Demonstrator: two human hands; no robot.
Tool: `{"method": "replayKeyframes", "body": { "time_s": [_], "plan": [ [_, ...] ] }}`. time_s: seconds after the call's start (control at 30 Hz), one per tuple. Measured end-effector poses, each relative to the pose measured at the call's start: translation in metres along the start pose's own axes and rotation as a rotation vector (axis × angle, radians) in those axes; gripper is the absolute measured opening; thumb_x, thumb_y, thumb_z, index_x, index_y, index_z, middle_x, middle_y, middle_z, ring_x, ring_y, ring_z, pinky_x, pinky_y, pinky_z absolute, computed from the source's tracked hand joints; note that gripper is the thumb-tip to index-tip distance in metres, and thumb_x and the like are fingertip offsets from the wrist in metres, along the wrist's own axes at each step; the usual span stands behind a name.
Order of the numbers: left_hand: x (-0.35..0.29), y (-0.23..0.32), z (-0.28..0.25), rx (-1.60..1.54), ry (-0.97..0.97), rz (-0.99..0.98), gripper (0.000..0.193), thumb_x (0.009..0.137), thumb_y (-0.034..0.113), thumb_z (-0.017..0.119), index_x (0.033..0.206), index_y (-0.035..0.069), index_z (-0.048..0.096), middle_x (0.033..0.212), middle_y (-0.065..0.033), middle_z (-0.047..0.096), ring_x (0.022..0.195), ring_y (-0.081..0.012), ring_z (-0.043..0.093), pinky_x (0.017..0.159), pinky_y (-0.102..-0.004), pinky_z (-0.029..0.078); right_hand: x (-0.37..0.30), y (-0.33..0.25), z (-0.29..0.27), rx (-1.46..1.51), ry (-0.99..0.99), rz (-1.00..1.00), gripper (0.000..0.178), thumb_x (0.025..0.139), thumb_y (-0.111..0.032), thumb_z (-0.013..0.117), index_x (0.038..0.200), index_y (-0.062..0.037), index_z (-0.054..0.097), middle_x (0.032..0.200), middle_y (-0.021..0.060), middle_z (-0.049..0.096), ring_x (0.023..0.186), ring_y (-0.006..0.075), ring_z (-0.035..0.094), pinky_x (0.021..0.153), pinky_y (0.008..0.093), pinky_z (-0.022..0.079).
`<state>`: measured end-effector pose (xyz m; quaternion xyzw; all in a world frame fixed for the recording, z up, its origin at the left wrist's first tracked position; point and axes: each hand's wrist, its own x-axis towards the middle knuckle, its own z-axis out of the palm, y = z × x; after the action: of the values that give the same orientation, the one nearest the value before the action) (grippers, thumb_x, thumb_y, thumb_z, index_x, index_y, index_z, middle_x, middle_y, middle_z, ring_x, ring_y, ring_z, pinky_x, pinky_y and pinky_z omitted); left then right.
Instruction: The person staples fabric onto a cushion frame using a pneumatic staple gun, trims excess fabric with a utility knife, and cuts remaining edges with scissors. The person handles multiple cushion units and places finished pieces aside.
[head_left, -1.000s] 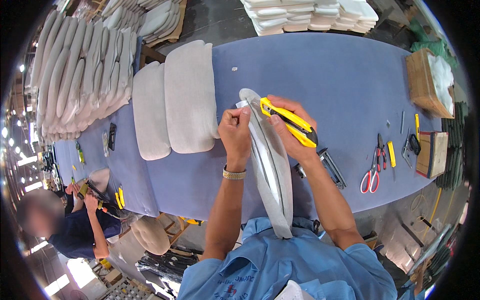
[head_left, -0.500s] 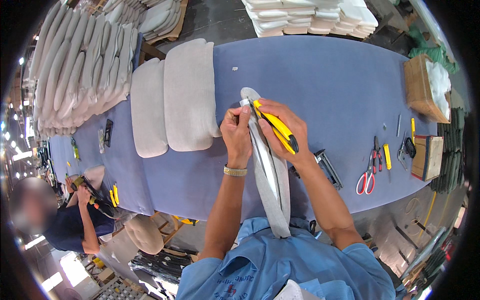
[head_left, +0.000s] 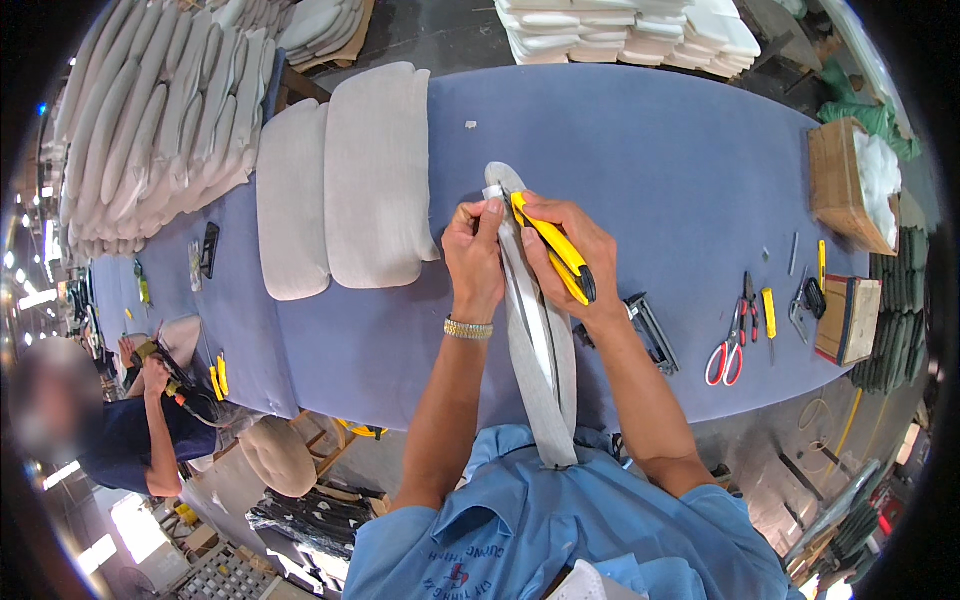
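Observation:
A long grey fabric-covered cushion (head_left: 528, 385) stands on edge between my arms, its near end against my blue shirt. A white band shows in the lengthwise gap between its fabric edges. My left hand (head_left: 474, 255) is closed at the cushion's far end, thumb and fingers pinching a small white strip (head_left: 492, 191) there. In my closed right hand (head_left: 580, 250) is a yellow-and-black hand tool (head_left: 553, 240), its tip end pointing at the gap beside the strip. The tip itself is too small to make out, and my fingers partly cover the tool.
Two grey cushions (head_left: 377, 180) lie on the blue table (head_left: 620, 130) at left, near a tall cushion stack (head_left: 150, 120). A black stapler (head_left: 652, 335) lies by my right forearm. Farther right are red-handled scissors (head_left: 725, 362), a yellow cutter (head_left: 769, 312) and a box (head_left: 845, 190). Another person works at left.
The whole view has shifted slightly, so the table and its things sit a little higher. Both hands keep nearly the same hold at the cushion's far end.

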<state>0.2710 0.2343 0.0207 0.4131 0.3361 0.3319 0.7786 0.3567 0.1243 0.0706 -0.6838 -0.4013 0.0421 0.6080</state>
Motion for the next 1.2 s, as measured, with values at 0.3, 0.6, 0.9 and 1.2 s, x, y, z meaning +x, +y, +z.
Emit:
{"method": "replayKeyframes", "body": {
  "time_s": [0.3, 0.6, 0.9, 1.2],
  "plan": [
    [0.002, -0.003, -0.002, -0.059, -0.004, -0.021, 0.013, 0.100, 0.013, 0.071, 0.097, 0.004, 0.063, 0.087, 0.0000, 0.064, 0.074, -0.0041, 0.054, 0.066, -0.0214, 0.045, -0.016, -0.006, -0.006, -0.003, 0.013, 0.057, 0.020, 0.089, -0.003, 0.071, 0.109, -0.0034, 0.067, 0.113, 0.0167, 0.075, 0.096, 0.0299, 0.075, 0.083, 0.0347, 0.058],
    [-0.001, -0.002, 0.009, -0.150, -0.013, -0.089, 0.015, 0.097, 0.015, 0.075, 0.095, 0.006, 0.063, 0.079, 0.0029, 0.060, 0.068, -0.0038, 0.053, 0.062, -0.0216, 0.045, -0.028, -0.018, -0.023, 0.013, 0.016, 0.145, 0.020, 0.089, -0.005, 0.070, 0.109, -0.0025, 0.068, 0.116, 0.0174, 0.075, 0.100, 0.0270, 0.075, 0.087, 0.0340, 0.057],
    [-0.001, -0.002, 0.009, -0.168, -0.028, -0.156, 0.014, 0.099, 0.016, 0.072, 0.090, 0.012, 0.062, 0.074, 0.0060, 0.055, 0.063, -0.0043, 0.048, 0.058, -0.0203, 0.041, -0.088, -0.043, -0.055, 0.012, 0.020, 0.208, 0.018, 0.090, -0.003, 0.070, 0.107, -0.0005, 0.067, 0.112, 0.0200, 0.075, 0.101, 0.0279, 0.076, 0.088, 0.0342, 0.058],
    [-0.076, 0.063, 0.043, 0.354, -0.310, 0.357, 0.014, 0.099, 0.011, 0.071, 0.091, 0.003, 0.062, 0.085, 0.0015, 0.056, 0.076, -0.0035, 0.048, 0.070, -0.0213, 0.041, -0.105, -0.055, -0.077, -0.053, 0.002, 0.174, 0.021, 0.089, -0.001, 0.070, 0.110, -0.0003, 0.067, 0.111, 0.0184, 0.075, 0.104, 0.0299, 0.075, 0.089, 0.0341, 0.058]
  ]
}}
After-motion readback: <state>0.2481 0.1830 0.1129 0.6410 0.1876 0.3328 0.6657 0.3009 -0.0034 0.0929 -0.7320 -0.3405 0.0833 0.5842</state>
